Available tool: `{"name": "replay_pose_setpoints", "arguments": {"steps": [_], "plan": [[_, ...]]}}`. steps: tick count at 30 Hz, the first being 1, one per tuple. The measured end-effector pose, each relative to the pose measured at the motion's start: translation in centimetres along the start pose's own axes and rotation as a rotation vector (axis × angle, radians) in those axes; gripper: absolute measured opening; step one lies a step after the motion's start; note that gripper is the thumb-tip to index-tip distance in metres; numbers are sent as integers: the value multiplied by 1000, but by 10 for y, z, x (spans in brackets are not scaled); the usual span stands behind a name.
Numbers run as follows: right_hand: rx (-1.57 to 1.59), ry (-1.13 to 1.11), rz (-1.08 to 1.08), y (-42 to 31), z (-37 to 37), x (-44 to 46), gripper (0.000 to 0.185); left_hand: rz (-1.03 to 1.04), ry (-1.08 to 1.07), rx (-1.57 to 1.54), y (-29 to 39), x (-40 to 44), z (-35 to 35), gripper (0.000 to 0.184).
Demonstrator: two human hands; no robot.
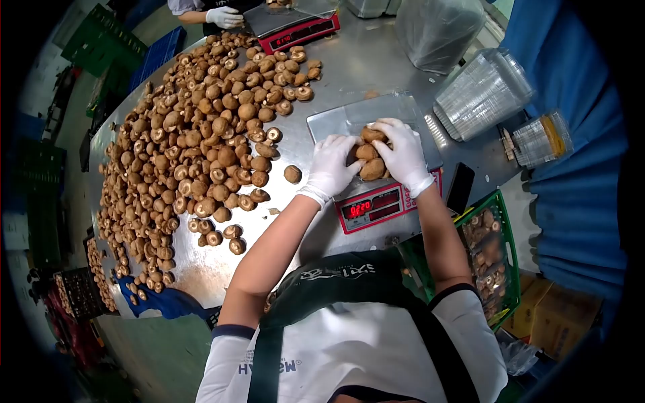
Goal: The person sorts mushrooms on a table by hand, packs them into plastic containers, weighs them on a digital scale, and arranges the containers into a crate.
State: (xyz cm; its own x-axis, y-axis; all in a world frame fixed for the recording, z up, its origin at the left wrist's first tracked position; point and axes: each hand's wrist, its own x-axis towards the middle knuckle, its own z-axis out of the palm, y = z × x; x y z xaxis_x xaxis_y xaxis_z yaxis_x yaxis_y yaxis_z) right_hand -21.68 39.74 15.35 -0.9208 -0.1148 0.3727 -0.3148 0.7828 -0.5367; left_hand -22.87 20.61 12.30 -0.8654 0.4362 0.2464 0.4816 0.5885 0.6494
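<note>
Several brown shiitake mushrooms (pixel 371 168) sit bunched together on a digital scale (pixel 363 117) with a metal pan and a red front. Its lit display reads about 0.220. My left hand (pixel 332 166), in a white glove, cups the left side of the bunch, fingertips curled against the caps. From the right, my right hand (pixel 403 151), gloved too, has its fingers bent over the top of the same mushrooms. Whether a clear tray lies beneath them I cannot tell, as both hands cover the edges.
A big heap of shiitake mushrooms (pixel 195 144) spreads over the metal table (pixel 282 225) at left. Clear plastic trays (pixel 480 94) are stacked at right, near a dark phone (pixel 461 188). A green crate (pixel 514 269) holds packed mushrooms. Across the table, a co-worker's gloved hand (pixel 225 17) is beside another scale (pixel 302 33).
</note>
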Motion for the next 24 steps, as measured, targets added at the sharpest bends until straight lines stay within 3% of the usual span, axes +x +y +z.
{"name": "replay_pose_setpoints", "arguments": {"steps": [2, 3, 5, 6, 8, 9, 10, 11, 12, 13, 15, 18, 21, 24], "plan": [[189, 171, 73, 2, 1, 1, 28, -75, -10, -128, -7, 4, 0, 47], [285, 270, 87, 0, -2, 0, 27, -155, 89, -352, -7, 1, -2, 45], [694, 374, 356, -21, -10, -8, 27, -320, 291, -800, -4, -12, -5, 43], [763, 450, 298, -40, -11, -16, 29, -427, 321, -1080, 4, -19, -22, 39], [584, 387, 28, -67, -6, -36, 35, -568, 248, -1436, -6, -47, -32, 40], [636, 274, 2, -87, 1, -47, 37, -586, 159, -1650, -14, -68, -33, 43], [489, 149, -236, -89, 13, -56, 35, -624, 56, -1890, -21, -89, -35, 45], [497, -52, -185, -105, 30, -67, 34, -659, -51, -2128, -28, -113, -34, 47], [428, -203, -255, -106, 54, -82, 38, -852, 88, -2174, -40, -139, -25, 46], [346, -379, -285, -105, 72, -97, 42, -1023, 258, -1998, -22, -145, -30, 45], [496, -530, -218, -109, 85, -120, 45, -1320, 423, -1954, -50, -189, -15, 44], [586, -679, -201, -105, 83, -132, 42, -1236, 362, -1782, -57, -226, -12, 37], [569, -758, -116, -96, 80, -141, 39, -1141, 458, -1565, -54, -235, -9, 28], [535, -699, -113, -91, 64, -142, 33, -920, 355, -1145, -45, -224, -7, 22]]}}
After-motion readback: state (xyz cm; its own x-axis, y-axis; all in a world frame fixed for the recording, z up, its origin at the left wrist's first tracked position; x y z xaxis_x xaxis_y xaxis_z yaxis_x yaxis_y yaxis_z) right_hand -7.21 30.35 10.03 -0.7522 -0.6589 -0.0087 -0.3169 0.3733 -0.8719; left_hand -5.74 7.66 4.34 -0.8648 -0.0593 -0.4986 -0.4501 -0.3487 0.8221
